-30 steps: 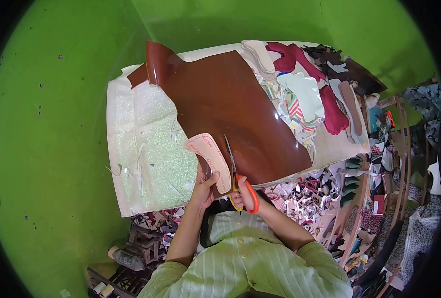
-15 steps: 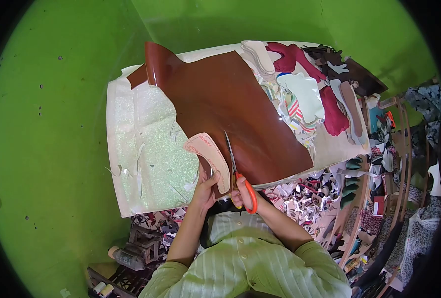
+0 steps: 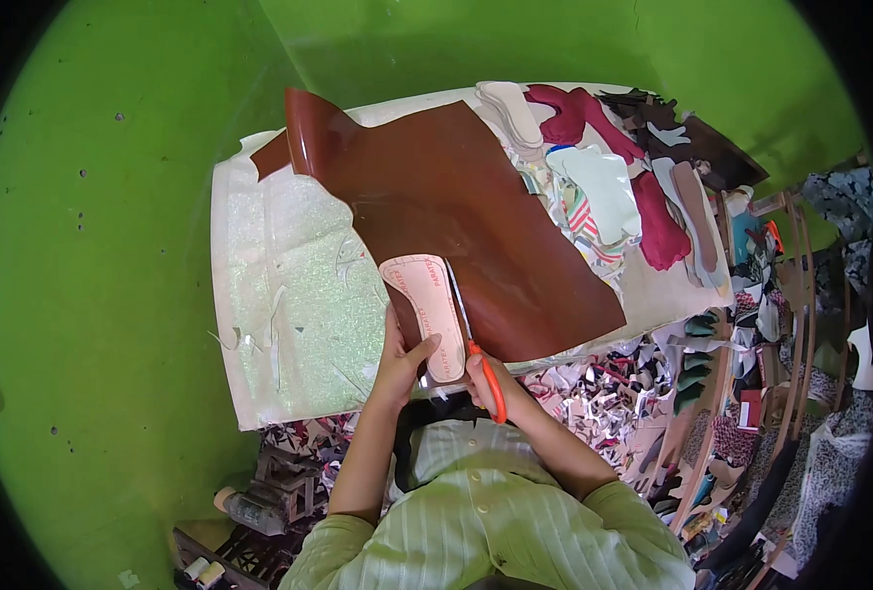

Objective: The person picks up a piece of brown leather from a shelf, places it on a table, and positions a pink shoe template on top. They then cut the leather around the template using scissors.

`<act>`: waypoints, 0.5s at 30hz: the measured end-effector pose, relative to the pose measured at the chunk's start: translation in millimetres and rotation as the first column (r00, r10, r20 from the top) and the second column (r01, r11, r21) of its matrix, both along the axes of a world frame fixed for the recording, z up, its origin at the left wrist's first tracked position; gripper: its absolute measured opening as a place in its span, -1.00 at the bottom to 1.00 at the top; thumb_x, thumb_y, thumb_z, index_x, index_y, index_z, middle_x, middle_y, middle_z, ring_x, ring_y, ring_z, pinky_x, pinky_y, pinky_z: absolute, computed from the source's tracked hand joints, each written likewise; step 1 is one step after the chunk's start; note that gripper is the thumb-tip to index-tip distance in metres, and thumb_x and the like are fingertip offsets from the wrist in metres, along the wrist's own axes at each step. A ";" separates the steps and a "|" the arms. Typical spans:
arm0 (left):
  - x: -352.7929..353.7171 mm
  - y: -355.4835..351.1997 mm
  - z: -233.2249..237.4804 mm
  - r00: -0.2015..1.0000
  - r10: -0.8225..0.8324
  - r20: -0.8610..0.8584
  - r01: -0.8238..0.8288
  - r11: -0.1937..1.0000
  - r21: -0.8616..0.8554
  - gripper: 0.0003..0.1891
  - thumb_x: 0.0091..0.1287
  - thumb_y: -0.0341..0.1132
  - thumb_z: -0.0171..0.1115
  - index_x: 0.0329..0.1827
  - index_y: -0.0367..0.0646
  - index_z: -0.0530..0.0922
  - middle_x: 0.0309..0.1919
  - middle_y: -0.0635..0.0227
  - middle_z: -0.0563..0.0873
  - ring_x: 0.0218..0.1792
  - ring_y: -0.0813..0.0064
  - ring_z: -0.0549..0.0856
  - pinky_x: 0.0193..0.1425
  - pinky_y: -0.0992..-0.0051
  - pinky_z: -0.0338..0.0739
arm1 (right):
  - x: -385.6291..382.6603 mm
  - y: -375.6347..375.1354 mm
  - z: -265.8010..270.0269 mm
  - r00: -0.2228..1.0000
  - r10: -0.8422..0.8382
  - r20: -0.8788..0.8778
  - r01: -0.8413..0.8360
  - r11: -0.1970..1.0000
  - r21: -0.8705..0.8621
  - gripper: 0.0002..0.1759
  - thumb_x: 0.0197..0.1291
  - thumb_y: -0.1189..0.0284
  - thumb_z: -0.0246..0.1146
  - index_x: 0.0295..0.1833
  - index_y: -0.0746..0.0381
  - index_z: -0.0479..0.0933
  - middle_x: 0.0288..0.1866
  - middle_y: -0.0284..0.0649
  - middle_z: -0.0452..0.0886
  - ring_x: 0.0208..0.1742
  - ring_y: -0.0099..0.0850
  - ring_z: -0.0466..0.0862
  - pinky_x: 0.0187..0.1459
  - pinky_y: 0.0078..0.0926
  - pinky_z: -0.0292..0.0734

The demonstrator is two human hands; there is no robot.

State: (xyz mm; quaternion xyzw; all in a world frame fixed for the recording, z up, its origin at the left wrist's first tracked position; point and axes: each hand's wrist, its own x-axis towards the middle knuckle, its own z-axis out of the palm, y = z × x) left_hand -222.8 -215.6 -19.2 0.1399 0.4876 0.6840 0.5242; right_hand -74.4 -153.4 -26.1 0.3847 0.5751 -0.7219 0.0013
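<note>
A large sheet of brown leather-like material (image 3: 476, 206) lies over the table, its near edge gathered towards me. My left hand (image 3: 399, 362) is closed on a pale pink insole-shaped pattern piece (image 3: 426, 295) with red print, pinching it flat against the brown sheet with the thumb on top. My right hand (image 3: 490, 385) is wrapped round the orange handles of a pair of scissors (image 3: 495, 379). The long blades point away from me, along the right edge of the pattern piece, at the brown sheet. Part of the right fingers is hidden behind the handles.
The white-covered table (image 3: 289, 295) carries stacked pale insole shapes (image 3: 511, 113), dark red cut pieces (image 3: 661, 221) and a pale mint piece (image 3: 603, 192) on its right. Several scraps (image 3: 594, 393) litter the floor below. Wooden racks (image 3: 800, 324) stand at the right; a green wall rises behind.
The pattern piece has turned and flattened, showing more of its printed face, and shifted slightly right. The near part of the brown sheet moved with it. The scissor blades now lie closer along the piece.
</note>
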 end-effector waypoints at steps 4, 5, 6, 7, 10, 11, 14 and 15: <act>8.1 1.4 10.4 0.970 0.111 -0.217 -0.123 0.991 -0.045 -0.30 0.14 -0.61 0.08 0.33 -0.11 -0.02 0.14 0.07 0.31 0.17 0.32 0.36 0.23 0.41 0.25 | -1.9 -3.1 -1.9 0.999 0.036 0.000 -0.036 0.995 0.096 -0.17 0.21 -0.19 -0.38 -0.04 0.40 0.37 -0.28 0.03 0.48 -0.22 -0.09 0.51 -0.16 -0.32 0.38; 9.1 1.1 6.6 0.943 0.155 -0.295 -0.169 0.985 -0.023 -0.35 0.15 -0.60 0.06 0.30 -0.15 0.01 0.12 0.04 0.33 0.17 0.30 0.35 0.24 0.42 0.23 | -1.9 -3.9 -1.6 0.999 0.046 0.020 -0.047 0.994 0.096 -0.19 0.24 -0.16 -0.41 -0.06 0.41 0.37 -0.24 0.09 0.48 -0.13 -0.01 0.49 -0.06 -0.28 0.35; 7.0 2.0 1.5 0.942 0.156 -0.296 -0.171 0.985 -0.024 -0.35 0.15 -0.60 0.06 0.30 -0.15 0.01 0.12 0.04 0.33 0.17 0.30 0.35 0.24 0.42 0.23 | -2.0 -4.4 -1.9 0.999 0.047 0.019 -0.049 0.994 0.095 -0.19 0.24 -0.16 -0.41 -0.06 0.41 0.37 -0.24 0.09 0.48 -0.13 -0.01 0.49 -0.06 -0.28 0.35; 3.6 3.9 -4.7 0.854 0.125 -0.505 -0.132 0.991 0.022 -0.35 0.17 -0.59 0.07 0.30 -0.11 0.01 0.12 0.06 0.32 0.14 0.34 0.37 0.21 0.43 0.26 | -1.9 -4.8 -2.4 0.998 0.050 0.049 -0.055 0.991 0.119 -0.18 0.23 -0.17 -0.40 -0.07 0.41 0.37 -0.24 0.09 0.48 -0.14 0.00 0.50 -0.07 -0.28 0.36; -1.2 9.0 -15.0 0.634 0.099 -0.767 -0.111 0.993 0.037 -0.36 0.19 -0.58 0.09 0.28 -0.07 0.00 0.10 0.10 0.33 0.08 0.40 0.40 0.14 0.46 0.32 | -2.2 -5.2 -2.5 0.996 0.056 0.067 -0.067 0.984 0.167 -0.15 0.21 -0.21 -0.39 -0.08 0.42 0.36 -0.23 0.11 0.48 -0.13 0.02 0.50 -0.09 -0.26 0.37; -1.4 9.6 -16.4 0.543 0.090 -0.835 -0.136 0.991 0.018 -0.37 0.19 -0.57 0.10 0.27 -0.06 0.00 0.07 0.12 0.36 0.05 0.42 0.42 0.10 0.47 0.35 | -2.2 -5.3 -2.3 0.997 0.058 0.057 -0.068 0.979 0.191 -0.14 0.19 -0.23 -0.39 -0.09 0.43 0.36 -0.23 0.13 0.48 -0.12 0.05 0.50 -0.08 -0.24 0.36; 6.8 13.0 -10.4 0.809 0.217 -0.547 -0.261 0.965 -0.002 -0.41 0.20 -0.50 0.14 0.24 -0.20 0.06 0.06 0.04 0.38 0.07 0.37 0.42 0.12 0.47 0.31 | -1.6 -4.0 -0.6 0.996 0.066 0.057 -0.079 0.957 0.278 -0.12 0.17 -0.25 -0.36 -0.12 0.45 0.35 -0.24 0.16 0.47 -0.12 0.08 0.50 -0.09 -0.22 0.37; 10.6 14.2 -4.6 0.809 0.216 -0.547 -0.260 0.966 -0.002 -0.41 0.20 -0.50 0.14 0.24 -0.20 0.06 0.06 0.04 0.38 0.07 0.37 0.42 0.12 0.47 0.31 | -1.5 -3.7 0.4 0.996 0.065 0.057 -0.079 0.957 0.278 -0.12 0.17 -0.25 -0.36 -0.12 0.45 0.35 -0.24 0.16 0.47 -0.12 0.08 0.50 -0.09 -0.22 0.37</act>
